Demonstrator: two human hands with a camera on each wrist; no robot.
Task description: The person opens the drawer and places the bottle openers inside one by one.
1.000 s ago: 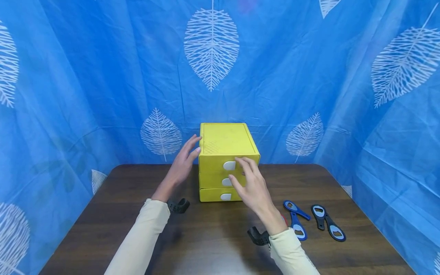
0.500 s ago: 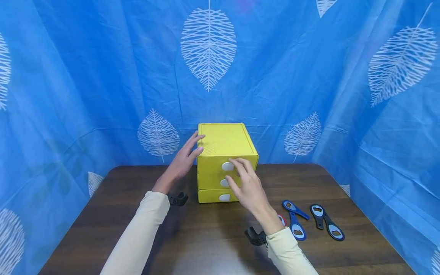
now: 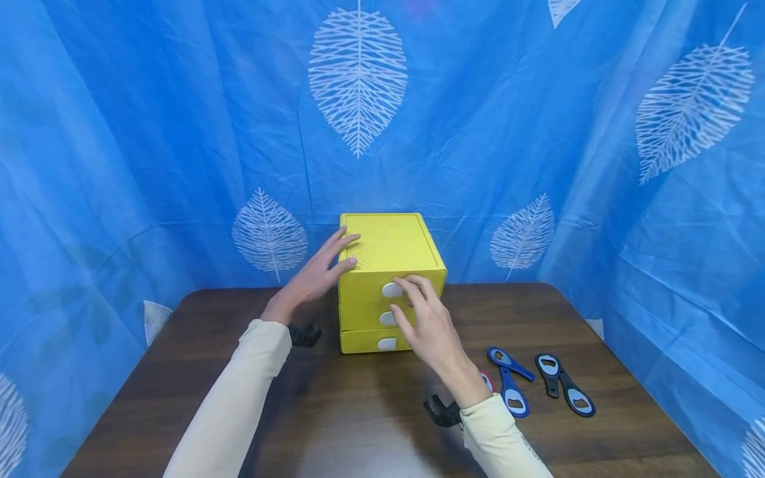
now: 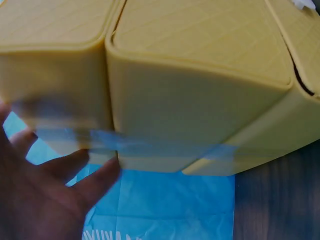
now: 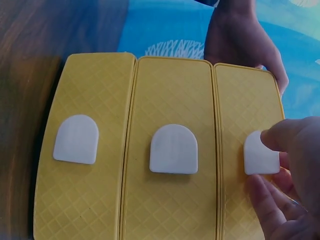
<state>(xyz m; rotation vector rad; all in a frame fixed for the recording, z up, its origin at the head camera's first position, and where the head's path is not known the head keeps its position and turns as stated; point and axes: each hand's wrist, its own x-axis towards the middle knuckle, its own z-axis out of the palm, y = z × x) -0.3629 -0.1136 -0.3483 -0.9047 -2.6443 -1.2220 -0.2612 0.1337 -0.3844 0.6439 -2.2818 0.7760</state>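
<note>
A yellow cabinet (image 3: 391, 242) of three drawers stands on the table, each drawer front with a white rounded handle. My left hand (image 3: 313, 275) lies with spread fingers at the cabinet's upper left edge, its fingertips over the top; the left wrist view shows it beside the cabinet's side wall. My right hand (image 3: 433, 328) is in front of the drawers, fingers loosely bent. Its fingertips (image 5: 256, 181) are at the flat edge of the top drawer's handle (image 5: 255, 157), and the thumb is near that handle. All drawers appear closed.
Blue bottle openers (image 3: 509, 382) and black bottle openers (image 3: 564, 385) lie on the brown table (image 3: 352, 425), right of my right hand. A red-rimmed one (image 3: 487, 382) is partly hidden behind my right wrist. Blue leaf-print cloth (image 3: 448, 133) hangs behind and at both sides.
My left hand has moved further onto the cabinet's top edge. The right fingertips have shifted slightly left, closer to the top drawer's handle. The view has turned slightly right.
</note>
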